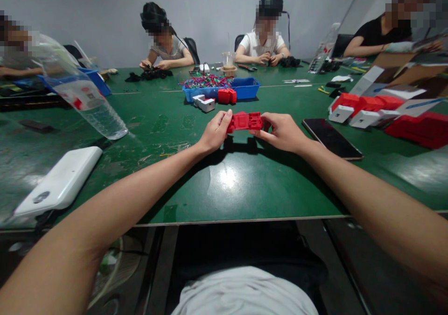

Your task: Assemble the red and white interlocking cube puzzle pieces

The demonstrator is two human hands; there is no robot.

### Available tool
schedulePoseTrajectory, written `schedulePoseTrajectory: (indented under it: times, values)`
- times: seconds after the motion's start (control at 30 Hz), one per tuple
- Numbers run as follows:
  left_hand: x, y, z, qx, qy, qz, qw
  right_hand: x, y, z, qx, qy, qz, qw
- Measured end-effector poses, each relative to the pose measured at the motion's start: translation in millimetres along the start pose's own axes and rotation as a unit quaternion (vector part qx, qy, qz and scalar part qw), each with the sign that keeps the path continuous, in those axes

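Observation:
A red plastic housing [244, 121] with moulded recesses is held up above the green table [224, 189], its shadow falling below. My left hand [217, 129] grips its left end, thumb on top. At the opposite end, the curved fingers and thumb of my right hand [278, 130] pinch the right edge. Just beyond my hands sit a red plastic piece [227, 96] and white plastic pieces [204, 103], close against a blue tray [249, 90] that holds a tangle of thin coloured wires [210, 80].
A black phone [332, 138] lies right of my hand. Farther right, red and white housings [367, 106] spill from an open cardboard box [395, 74]. A tilted plastic bottle [93, 102] and a white power bank [61, 179] are at left. Several people [266, 39] work around the table.

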State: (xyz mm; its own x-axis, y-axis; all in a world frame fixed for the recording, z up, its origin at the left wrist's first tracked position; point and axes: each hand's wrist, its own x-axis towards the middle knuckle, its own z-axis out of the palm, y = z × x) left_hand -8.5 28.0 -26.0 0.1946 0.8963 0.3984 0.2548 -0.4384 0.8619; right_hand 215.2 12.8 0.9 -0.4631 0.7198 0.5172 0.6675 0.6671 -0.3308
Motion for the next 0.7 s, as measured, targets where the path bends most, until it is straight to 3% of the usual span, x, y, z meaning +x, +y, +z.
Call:
schedulePoseTrajectory:
  times: [0.17,0.37,0.53,0.7]
  values:
    - [0.1,-1.2,-1.8,0.032,0.006,0.037,0.999,-0.4,-0.4,0.1,0.0,-0.025,0.019,0.999]
    - [1.2,-2.2,-1.4,0.05,0.012,0.039,0.998,0.0,-2.6,6.8,-0.003,0.033,-0.022,0.999]
    - [-2.1,1.8,-2.6,0.038,-0.004,0.017,0.999,-0.3,-2.6,7.1,-0.042,-0.02,0.0,0.999]
    - [-7.7,6.4,-2.0,0.096,-0.03,0.058,0.993,-1.1,0.2,6.1,-0.068,-0.04,0.04,0.996]
